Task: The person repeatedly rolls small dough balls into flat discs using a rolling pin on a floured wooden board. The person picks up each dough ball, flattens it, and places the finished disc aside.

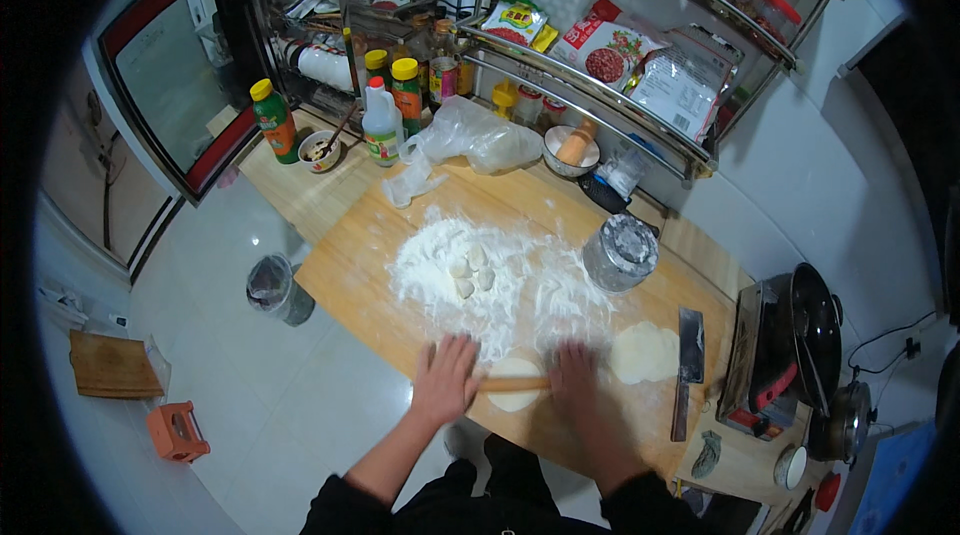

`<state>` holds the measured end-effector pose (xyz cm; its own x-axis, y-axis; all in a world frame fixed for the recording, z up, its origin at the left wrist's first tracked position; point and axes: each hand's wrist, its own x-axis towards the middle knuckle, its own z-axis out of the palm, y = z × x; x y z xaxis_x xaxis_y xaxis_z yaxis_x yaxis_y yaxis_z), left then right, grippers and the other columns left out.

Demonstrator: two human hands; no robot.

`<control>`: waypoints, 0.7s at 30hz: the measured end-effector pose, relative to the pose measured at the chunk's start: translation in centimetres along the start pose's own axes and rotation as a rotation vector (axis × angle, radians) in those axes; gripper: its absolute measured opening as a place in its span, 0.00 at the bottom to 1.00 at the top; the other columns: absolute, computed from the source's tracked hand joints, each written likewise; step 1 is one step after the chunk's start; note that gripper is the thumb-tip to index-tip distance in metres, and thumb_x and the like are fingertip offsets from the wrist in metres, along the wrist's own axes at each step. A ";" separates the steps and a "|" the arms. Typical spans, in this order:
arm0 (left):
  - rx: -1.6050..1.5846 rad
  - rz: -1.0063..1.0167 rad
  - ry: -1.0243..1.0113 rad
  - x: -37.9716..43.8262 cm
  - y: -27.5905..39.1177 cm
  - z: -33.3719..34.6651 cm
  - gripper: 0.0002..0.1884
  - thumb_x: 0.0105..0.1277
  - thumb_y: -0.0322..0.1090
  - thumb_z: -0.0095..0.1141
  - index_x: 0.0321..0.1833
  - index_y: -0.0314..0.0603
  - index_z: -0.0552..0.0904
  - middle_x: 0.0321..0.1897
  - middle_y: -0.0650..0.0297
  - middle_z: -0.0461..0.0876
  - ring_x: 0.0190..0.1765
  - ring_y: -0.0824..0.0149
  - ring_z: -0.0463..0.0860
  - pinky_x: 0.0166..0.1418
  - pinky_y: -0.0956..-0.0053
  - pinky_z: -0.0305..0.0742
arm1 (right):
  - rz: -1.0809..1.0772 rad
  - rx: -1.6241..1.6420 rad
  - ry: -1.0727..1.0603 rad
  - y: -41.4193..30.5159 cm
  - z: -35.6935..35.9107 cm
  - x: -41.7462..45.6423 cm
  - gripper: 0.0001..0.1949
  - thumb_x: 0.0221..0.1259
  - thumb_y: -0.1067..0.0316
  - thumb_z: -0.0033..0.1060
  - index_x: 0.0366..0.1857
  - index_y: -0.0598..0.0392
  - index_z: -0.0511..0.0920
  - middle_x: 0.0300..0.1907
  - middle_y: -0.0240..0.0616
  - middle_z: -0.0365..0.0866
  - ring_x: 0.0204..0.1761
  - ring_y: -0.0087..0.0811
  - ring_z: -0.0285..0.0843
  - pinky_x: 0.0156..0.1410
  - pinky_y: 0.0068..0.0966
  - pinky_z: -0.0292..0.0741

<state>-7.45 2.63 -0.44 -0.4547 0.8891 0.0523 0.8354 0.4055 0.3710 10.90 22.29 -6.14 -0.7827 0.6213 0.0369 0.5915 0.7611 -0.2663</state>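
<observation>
A thin wooden rolling pin (514, 384) lies across a flat round of dough (514, 401) near the front edge of the wooden board (352, 257). My left hand (446, 381) presses on its left end, fingers stretched forward. On the other end rests my right hand (576, 381), slightly blurred. Just beyond my hands, white flour (427, 265) is spread over the board, with several small dough pieces (471, 271) sitting in it. To the right, thin rolled dough rounds (645, 353) overlap beside a cleaver (691, 347).
A floury clear canister (619, 254) stands at the board's right rear. Behind lie a plastic bag (487, 137), a bowl (571, 160), and several bottles (380, 122) under a metal rack (585, 77). A wok (814, 332) sits at right; a bin (279, 291) stands on the floor.
</observation>
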 end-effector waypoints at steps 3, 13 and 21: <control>-0.008 0.079 -0.147 -5.1 0.5 -0.7 0.32 0.68 0.52 0.48 0.72 0.46 0.62 0.73 0.57 0.61 0.75 0.50 0.57 0.74 0.43 0.47 | -0.063 0.021 -0.160 -2.3 -3.3 -6.3 0.27 0.64 0.57 0.49 0.65 0.60 0.64 0.69 0.50 0.62 0.72 0.52 0.55 0.74 0.56 0.49; -0.049 -0.056 -0.014 0.2 -1.7 0.3 0.33 0.69 0.53 0.47 0.74 0.47 0.60 0.73 0.57 0.59 0.75 0.52 0.57 0.74 0.42 0.47 | -0.154 0.017 -0.072 -2.9 -3.0 1.0 0.25 0.64 0.61 0.49 0.63 0.63 0.66 0.66 0.55 0.64 0.68 0.56 0.60 0.71 0.53 0.56; -0.021 -0.063 -0.033 -1.3 -1.9 0.5 0.32 0.70 0.52 0.46 0.74 0.49 0.61 0.75 0.58 0.57 0.76 0.53 0.53 0.74 0.42 0.46 | -0.223 0.060 0.107 -3.9 -3.3 -1.0 0.26 0.64 0.60 0.50 0.64 0.62 0.65 0.66 0.53 0.64 0.68 0.54 0.59 0.71 0.54 0.55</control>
<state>-8.31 0.78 -1.67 -0.4953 0.8687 -0.0022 0.7986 0.4564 0.3923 10.00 19.29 -1.92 -0.8657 0.4581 0.2020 0.3916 0.8710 -0.2967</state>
